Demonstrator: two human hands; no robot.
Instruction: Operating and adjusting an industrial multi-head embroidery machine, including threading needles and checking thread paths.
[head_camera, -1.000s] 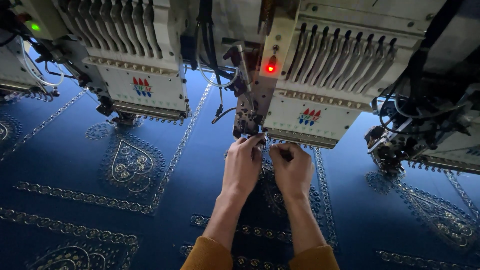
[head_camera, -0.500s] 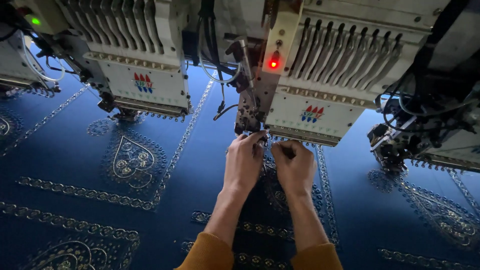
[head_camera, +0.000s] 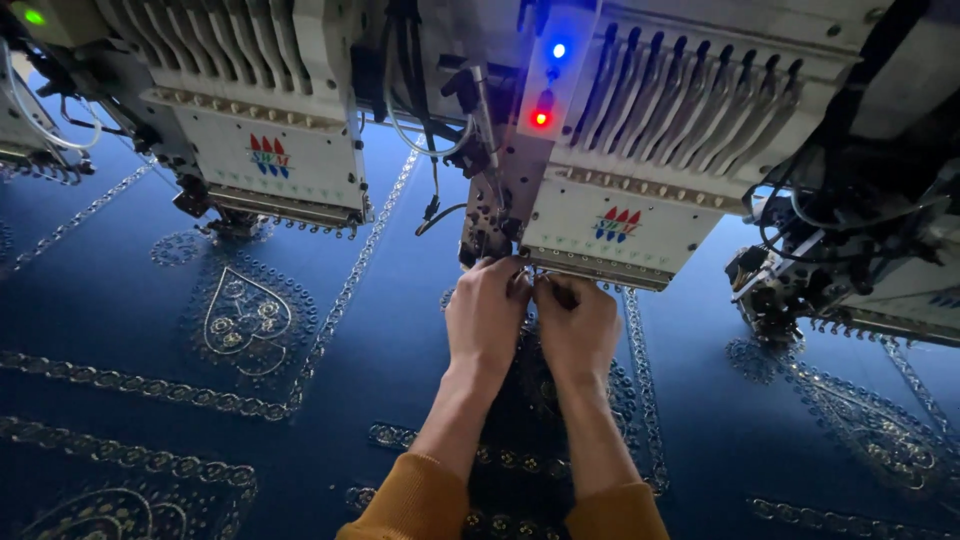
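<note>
Cloth (head_camera: 400, 340) under my hands was dark blue, matt weave, with glinting silvery stitched patterns. Embroidery head (head_camera: 620, 215) casing looked like smooth cream plastic or painted metal; needle bars (head_camera: 690, 100) bare shiny metal. My sleeves (head_camera: 420, 500) soft mustard knit.

Bare hands (head_camera: 487, 318), forearms bare above mustard-yellow sleeves (head_camera: 420, 500).

Under the middle embroidery head (head_camera: 640, 150): left hand (head_camera: 487, 315) and right hand (head_camera: 577, 325), side by side, touching, fingertips at its lower edge. Beneath everything: embroidered cloth (head_camera: 130, 300). To the left, a second embroidery head (head_camera: 250, 110); far right, a third (head_camera: 860, 250).
</note>
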